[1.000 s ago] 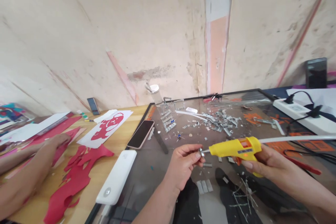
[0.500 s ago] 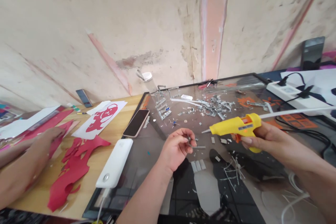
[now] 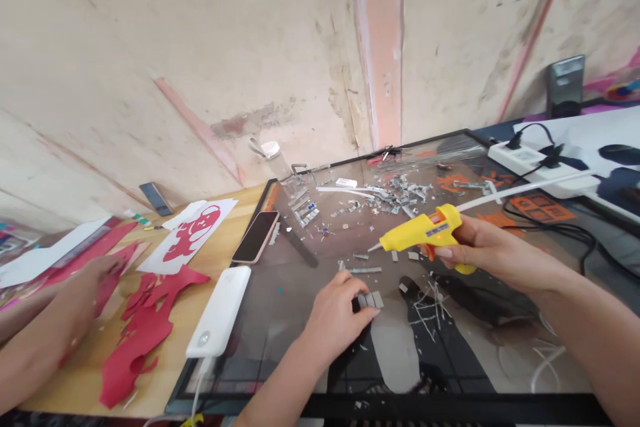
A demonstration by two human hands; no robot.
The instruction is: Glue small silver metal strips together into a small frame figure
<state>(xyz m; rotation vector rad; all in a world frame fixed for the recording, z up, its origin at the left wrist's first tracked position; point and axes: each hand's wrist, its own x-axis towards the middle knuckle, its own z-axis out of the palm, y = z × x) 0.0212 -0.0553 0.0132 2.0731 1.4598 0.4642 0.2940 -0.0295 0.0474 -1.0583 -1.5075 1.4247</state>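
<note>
At far left, see a co-worker's hand [image 3: 111, 264] on red paper [image 3: 109, 288], white paper [image 3: 40, 257] near it. Next right, find a cut red scrap [image 3: 150, 330] flat on a wooden table [image 3: 176, 339], a propped phone [image 3: 156, 199] leaning on the wall, and a white sheet [image 3: 193, 235] bearing a red animal figure. Moving right, note a white power bank [image 3: 219, 311] at the border with the dark glossy tabletop [image 3: 270, 337], cable [image 3: 198, 383] in its near end. Just beyond, spot a pink-edged phone [image 3: 257, 237], screen up. At back, see a clear jar [image 3: 281, 165] with white lid, silver assemblies [image 3: 303, 208] beside it.

At center, see left hand [image 3: 340, 310] low over the tabletop, fingers bent, thumb apart from them, right at a row of flat gray pieces [image 3: 371, 301]; cannot tell if pinching one. Just beyond, see a thin gray strip [image 3: 367, 270]; farther back, a heap of silver scraps [image 3: 404, 193].

Right of that, see yellow glue gun [image 3: 419, 233] held above the tabletop, nozzle pointing left. Near it, see loose thin strands [image 3: 433, 307]. Note right hand [image 3: 477, 250] closed around the gun's handle, white glue stick [image 3: 520, 192] sticking out behind. At far right, see a white power strip [image 3: 543, 170] with black plugs, black cables [image 3: 565, 235], and an upright phone [image 3: 565, 87].
</note>
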